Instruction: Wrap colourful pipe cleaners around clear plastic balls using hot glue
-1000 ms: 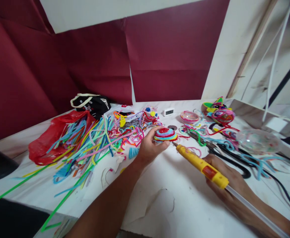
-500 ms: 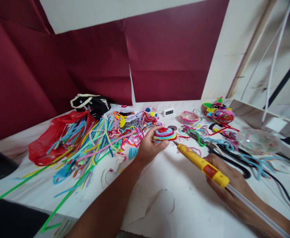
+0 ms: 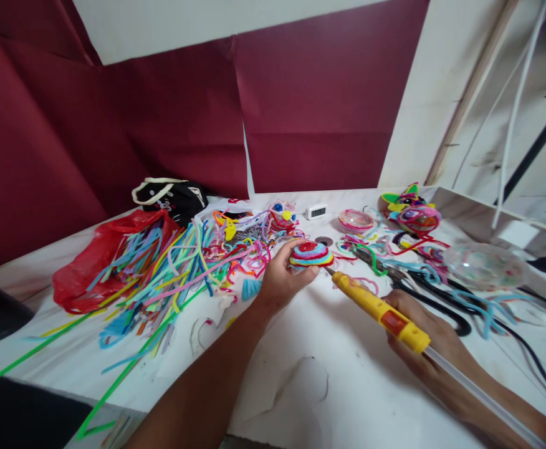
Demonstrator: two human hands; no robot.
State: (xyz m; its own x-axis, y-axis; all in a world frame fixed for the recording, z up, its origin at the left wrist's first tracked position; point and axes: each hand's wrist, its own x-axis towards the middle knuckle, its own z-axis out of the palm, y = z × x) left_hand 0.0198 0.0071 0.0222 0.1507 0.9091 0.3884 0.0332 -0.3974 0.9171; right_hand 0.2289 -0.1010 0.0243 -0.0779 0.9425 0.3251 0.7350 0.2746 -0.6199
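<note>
Two bare forearms, sleeveless to the frame edge; left hand (image 3: 280,279) and right hand (image 3: 429,349) ungloved, ringless

Two hands (image 3: 280,277), one glue gun (image 3: 379,312)

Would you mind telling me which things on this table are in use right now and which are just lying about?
In use:
left hand holding the striped pipe-cleaner dome
right hand gripping the yellow glue gun, nozzle at the dome's edge

Lying about:
loose pipe cleaners
red plastic bag
black pouch
small digital clock
clear plastic bowl
</note>
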